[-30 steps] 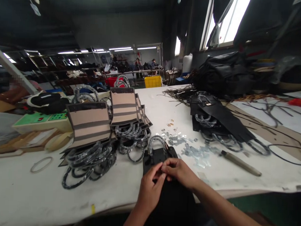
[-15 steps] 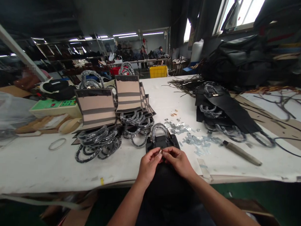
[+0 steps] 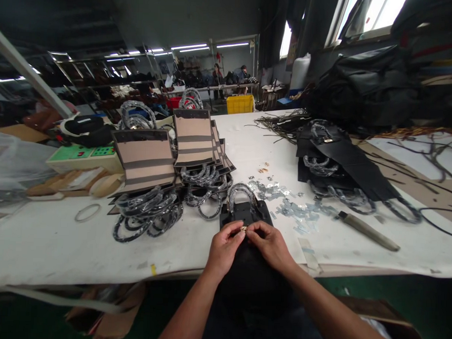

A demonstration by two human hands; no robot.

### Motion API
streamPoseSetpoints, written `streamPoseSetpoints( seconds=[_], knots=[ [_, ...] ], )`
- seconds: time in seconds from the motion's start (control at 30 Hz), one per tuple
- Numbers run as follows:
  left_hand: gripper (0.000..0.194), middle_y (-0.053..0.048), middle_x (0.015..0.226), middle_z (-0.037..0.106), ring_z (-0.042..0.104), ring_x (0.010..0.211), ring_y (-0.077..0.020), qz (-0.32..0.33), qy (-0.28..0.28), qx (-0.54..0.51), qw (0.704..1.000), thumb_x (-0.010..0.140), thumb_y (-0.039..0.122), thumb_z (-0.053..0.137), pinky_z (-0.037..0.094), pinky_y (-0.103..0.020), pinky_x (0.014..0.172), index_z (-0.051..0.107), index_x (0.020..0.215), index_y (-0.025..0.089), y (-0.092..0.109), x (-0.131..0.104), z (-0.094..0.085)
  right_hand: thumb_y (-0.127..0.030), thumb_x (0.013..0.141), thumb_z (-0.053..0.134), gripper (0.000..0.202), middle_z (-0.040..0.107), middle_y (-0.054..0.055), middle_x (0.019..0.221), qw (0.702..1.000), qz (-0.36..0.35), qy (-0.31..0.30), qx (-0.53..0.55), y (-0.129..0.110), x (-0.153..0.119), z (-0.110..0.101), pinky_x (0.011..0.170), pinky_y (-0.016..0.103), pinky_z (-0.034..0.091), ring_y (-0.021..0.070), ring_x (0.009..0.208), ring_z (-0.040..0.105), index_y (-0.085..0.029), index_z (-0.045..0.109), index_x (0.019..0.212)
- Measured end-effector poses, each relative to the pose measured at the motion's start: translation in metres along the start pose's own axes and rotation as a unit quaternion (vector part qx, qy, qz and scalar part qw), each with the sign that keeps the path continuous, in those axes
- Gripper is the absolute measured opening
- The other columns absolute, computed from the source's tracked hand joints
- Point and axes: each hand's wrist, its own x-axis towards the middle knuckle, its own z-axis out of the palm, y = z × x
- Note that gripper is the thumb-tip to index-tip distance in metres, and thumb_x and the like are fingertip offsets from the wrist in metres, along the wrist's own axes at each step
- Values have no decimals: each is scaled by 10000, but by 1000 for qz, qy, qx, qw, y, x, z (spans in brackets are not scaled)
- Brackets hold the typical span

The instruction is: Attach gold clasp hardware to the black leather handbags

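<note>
Golden fitting (image 3: pixel 243 229) sits pinched between left grip (image 3: pixel 222 249) and right grip (image 3: pixel 272 244).

A small, shiny gold fitting (image 3: pixel 243 229) sits pinched between my fingers (image 3: pixel 231 228), gripped from either side, its finer shape too small to read. Beneath and just beyond them lies a black bag (image 3: pixel 261 210), smooth and dark; whether the fitting touches it cannot be told. Past my fingertips, its black handle (image 3: pixel 242 187), wrapped in clear plastic, curves away in an arch. On my side of them, the bag's near end blurs into darkness.
</note>
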Motion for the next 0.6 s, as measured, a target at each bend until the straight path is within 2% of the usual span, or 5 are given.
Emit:
streamPoseSetpoints(
  seconds=[0.13, 0.27, 0.43, 0.6],
  knots=[
    [432, -109, 1124, 784, 727, 1065, -261, -38, 0, -17, 999, 834, 405, 781, 555, -383, 999, 744, 1189, 162, 3, -1, 1, -439, 933, 666, 229, 715, 6, 825, 1000, -4, -1, -3, -3, -1, 0, 767, 304, 493, 197, 791, 647, -227, 720, 864],
    [381, -103, 1117, 787, 734, 1029, -257, -20, 20, 0, 1000, 824, 407, 790, 567, -368, 964, 773, 1124, 172, 3, -4, 1, -434, 919, 673, 216, 741, 27, 912, 1000, -13, 9, -11, -3, -3, 1, 828, 327, 512, 218, 866, 669, -229, 741, 912],
    [292, -81, 1063, 783, 735, 953, -233, 1, 43, 11, 999, 806, 375, 798, 585, -338, 896, 787, 1031, 189, 4, -7, 6, -424, 922, 678, 201, 735, 59, 1016, 998, -56, 22, -29, 1, -3, 2, 918, 367, 520, 243, 982, 677, -242, 751, 968],
    [228, -66, 954, 771, 731, 889, -225, 21, 51, 40, 998, 786, 343, 794, 591, -326, 836, 779, 956, 192, 5, -9, 9, -416, 911, 697, 179, 719, 57, 942, 996, -76, 30, -40, 3, -2, 4, 855, 370, 530, 241, 910, 670, -248, 735, 860]
  ],
)
